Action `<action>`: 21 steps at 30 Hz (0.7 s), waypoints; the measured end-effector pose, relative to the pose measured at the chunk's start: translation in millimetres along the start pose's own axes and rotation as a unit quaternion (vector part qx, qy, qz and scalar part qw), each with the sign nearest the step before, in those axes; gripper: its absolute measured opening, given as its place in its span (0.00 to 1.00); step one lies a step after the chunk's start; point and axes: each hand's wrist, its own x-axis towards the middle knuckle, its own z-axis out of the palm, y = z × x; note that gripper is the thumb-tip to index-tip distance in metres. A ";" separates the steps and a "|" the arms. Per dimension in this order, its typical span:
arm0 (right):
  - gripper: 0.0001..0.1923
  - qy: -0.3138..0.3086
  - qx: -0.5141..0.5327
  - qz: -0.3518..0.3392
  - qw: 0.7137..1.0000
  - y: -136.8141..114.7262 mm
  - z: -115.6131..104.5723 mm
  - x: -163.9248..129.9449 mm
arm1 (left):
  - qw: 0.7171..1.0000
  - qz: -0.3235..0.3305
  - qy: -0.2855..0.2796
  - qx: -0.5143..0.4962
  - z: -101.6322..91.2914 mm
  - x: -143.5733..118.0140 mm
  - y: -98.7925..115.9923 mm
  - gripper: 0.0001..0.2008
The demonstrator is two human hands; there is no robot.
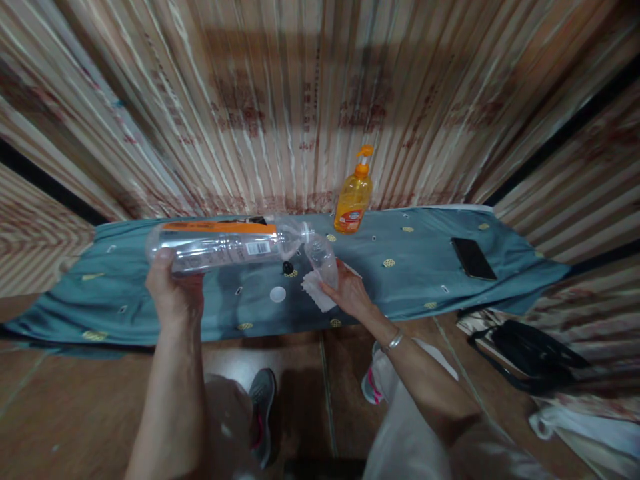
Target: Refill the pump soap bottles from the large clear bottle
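Left grip (173,287) clamped on a clear bottle (225,245), right grip (350,290) pinching a tissue (316,292) over the teal-clothed bench (425,267) by striped walls (280,100).

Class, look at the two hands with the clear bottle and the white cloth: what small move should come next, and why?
Probably tilt the neck down a little more. The left hand holds the clear bottle on its side, its mouth over the white cloth in the right hand. The white cap lies off on the table, so the bottle looks open, yet no liquid shows at the mouth.
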 end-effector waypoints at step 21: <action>0.32 0.020 -0.051 0.003 0.999 -0.2 -0.7 3.3 | 1.000 0.017 -0.012 -0.001 -1.0 0.6 1.8 0.17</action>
